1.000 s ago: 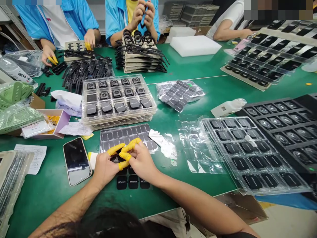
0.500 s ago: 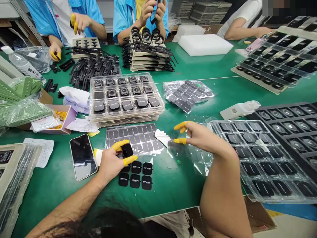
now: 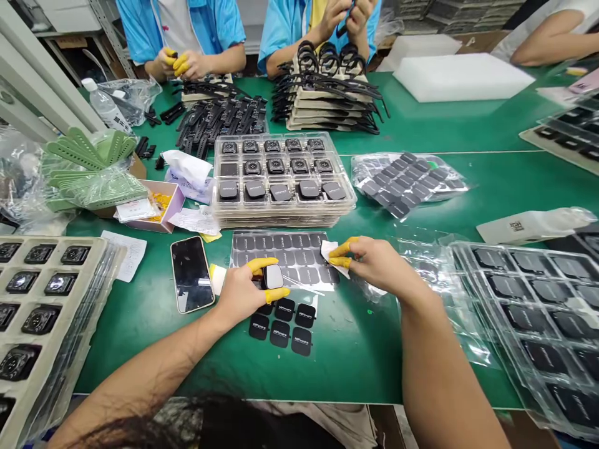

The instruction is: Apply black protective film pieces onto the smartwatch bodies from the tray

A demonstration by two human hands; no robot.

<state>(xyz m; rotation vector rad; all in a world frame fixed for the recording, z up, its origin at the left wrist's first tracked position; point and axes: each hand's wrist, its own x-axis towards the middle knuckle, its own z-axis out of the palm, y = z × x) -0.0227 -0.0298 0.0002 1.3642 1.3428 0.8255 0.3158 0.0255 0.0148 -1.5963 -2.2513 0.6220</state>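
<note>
My left hand (image 3: 246,290) pinches a small square watch body (image 3: 272,276) between yellow-capped thumb and forefinger, just above a sheet of black square stickers (image 3: 283,318). My right hand (image 3: 374,265) is closed on a white wipe cloth (image 3: 333,254) at the right end of a grey film sheet (image 3: 281,255), its fingertips in yellow cots. The two hands are a short way apart on the green table (image 3: 355,349).
A phone (image 3: 191,280) lies left of my left hand. A stack of clear trays of watch bodies (image 3: 281,181) stands behind the sheet. More trays sit at the left (image 3: 32,299) and right (image 3: 538,299). Other people's hands (image 3: 180,62) work on straps across the table.
My right hand has come back from the clear tray on the right and closed on the white cloth. My left hand keeps the watch body. The view shifted left.
</note>
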